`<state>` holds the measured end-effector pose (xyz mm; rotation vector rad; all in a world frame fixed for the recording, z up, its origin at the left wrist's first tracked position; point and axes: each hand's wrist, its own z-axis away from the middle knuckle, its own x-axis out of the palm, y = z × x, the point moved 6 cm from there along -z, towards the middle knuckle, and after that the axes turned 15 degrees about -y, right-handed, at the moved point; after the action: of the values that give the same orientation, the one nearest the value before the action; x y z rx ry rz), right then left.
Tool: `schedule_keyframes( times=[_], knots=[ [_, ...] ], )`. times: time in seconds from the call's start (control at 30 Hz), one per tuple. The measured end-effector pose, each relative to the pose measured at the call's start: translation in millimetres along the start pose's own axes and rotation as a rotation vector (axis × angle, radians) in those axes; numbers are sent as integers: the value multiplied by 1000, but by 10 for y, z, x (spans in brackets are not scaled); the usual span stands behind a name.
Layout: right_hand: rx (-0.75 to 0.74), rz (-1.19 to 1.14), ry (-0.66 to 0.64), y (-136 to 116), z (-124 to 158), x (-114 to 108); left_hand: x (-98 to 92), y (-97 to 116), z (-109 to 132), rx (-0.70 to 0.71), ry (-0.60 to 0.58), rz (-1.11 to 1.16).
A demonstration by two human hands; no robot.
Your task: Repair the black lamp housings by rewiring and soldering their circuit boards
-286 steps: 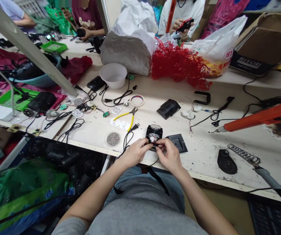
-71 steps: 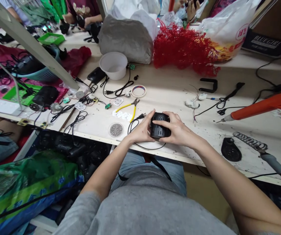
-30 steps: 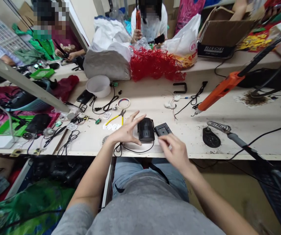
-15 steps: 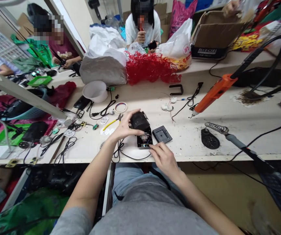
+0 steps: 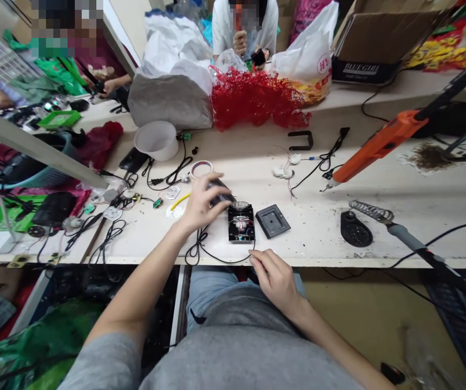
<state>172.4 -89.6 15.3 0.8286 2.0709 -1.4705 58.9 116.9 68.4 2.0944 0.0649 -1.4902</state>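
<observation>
In front of me on the bench lies an opened black device (image 5: 241,223), its inside showing a round wire grille, thin wires and a small board at the near edge. My left hand (image 5: 203,207) is up and to the left of it, thumb and fingers curved around a black cover (image 5: 221,190) that they partly hide. Below the device's near right corner, the fingertips of my right hand (image 5: 275,275) pinch the thin black cable (image 5: 229,262), which loops away to the left. A dark square plate (image 5: 273,221) with a stepped recess lies just right of the device.
An orange electric screwdriver (image 5: 379,149) hangs at the right. Below it a soldering iron (image 5: 415,244) rests in a coiled holder (image 5: 368,210). A white tub (image 5: 156,141), tape roll (image 5: 202,168) and yellow-handled tool (image 5: 179,202) are at left. Red netting (image 5: 257,100) lies behind, before a seated person.
The black cover has come off the device and moved left with my left hand, exposing the inside. My right hand has shifted slightly down, away from the board. The view has tilted down.
</observation>
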Motion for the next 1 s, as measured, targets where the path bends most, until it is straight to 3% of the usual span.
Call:
schedule_keyframes(
  times=[0.07, 0.13, 0.2, 0.4, 0.6, 0.87, 1.0],
  knots=[
    [7, 13, -20, -6, 17, 48, 98, 301, 47, 221, -103, 11],
    [14, 11, -35, -8, 18, 87, 256, 478, 110, 342, -225, 7],
    [15, -6, -31, -21, 1, 102, 400, 524, 171, 383, -289, -14],
    [99, -1, 49, -23, -116, -15, 633, 456, 282, 373, -312, -86],
    [315, 48, 92, 224, -203, -147, 745, 480, 321, 294, -199, -48],
    [204, 363, -75, 260, -415, -226, 889, 497, 356, 165, -37, 75],
    [267, 305, -182, 350, -564, -221, 922, 498, 352, 157, -18, 86]
  ],
)
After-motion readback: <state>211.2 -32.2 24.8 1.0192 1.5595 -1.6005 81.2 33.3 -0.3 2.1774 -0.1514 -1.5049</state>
